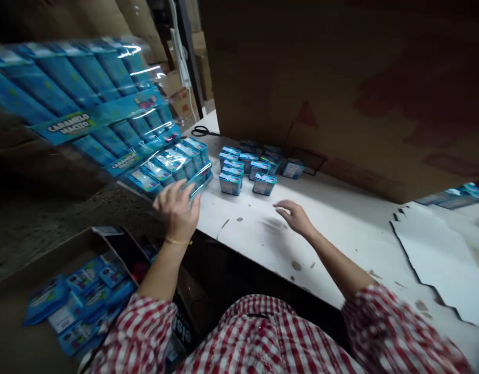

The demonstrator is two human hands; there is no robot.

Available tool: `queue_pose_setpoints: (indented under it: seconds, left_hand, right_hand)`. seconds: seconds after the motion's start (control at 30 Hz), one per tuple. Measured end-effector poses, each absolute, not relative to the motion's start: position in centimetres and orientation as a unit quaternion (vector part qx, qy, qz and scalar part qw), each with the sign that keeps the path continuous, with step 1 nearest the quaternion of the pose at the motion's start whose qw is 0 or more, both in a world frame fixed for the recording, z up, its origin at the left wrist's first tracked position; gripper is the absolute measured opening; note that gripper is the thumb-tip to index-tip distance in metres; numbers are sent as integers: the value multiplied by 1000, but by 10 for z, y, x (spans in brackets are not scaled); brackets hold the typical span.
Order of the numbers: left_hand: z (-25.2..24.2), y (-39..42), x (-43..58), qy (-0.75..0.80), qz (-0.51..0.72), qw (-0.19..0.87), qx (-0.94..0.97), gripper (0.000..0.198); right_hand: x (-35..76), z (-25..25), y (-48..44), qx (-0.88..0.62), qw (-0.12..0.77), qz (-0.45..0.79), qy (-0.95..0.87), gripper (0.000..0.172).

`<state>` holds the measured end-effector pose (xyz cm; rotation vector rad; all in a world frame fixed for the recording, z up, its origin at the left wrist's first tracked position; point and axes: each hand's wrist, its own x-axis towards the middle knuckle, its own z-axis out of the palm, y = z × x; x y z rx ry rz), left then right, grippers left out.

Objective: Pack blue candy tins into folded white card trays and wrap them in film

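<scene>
My left hand (177,208) grips the near end of a large clear-wrapped pack of blue boxes (107,111), which is lifted and tilted up to the left; its label reads "CARAMELO MACIZO". My right hand (296,216) hovers just over the white table (340,228) with its fingers loosely spread and nothing in it. Several small loose blue boxes (247,169) stand in rows on the table just beyond both hands.
A big brown cardboard box (359,88) stands at the back of the table. Black scissors (202,131) lie at the far left. An open carton (13,291) of blue packets sits on the floor at lower left. Torn white card (437,259) lies right.
</scene>
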<state>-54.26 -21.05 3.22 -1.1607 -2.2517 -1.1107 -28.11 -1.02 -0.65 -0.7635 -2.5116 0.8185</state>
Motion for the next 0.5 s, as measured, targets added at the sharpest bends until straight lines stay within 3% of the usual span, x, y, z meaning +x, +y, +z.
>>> queue_pose_setpoints:
  seconds: [0.17,0.4,0.5]
  left_hand:
    - [12,-132,-562,-855,-176,-50,-485,13]
    - [-3,-114,-599,-905,-140,-29,-401,12]
    - [8,-116,-593,-890,-197,-2,-411,28]
  right_hand:
    - [-139,-32,-38,-433,207,306,-822,18]
    - [-77,-48,-55,-507,267,328,-751,10]
    - [-60,-53,-62,-512,269,308,-755,14]
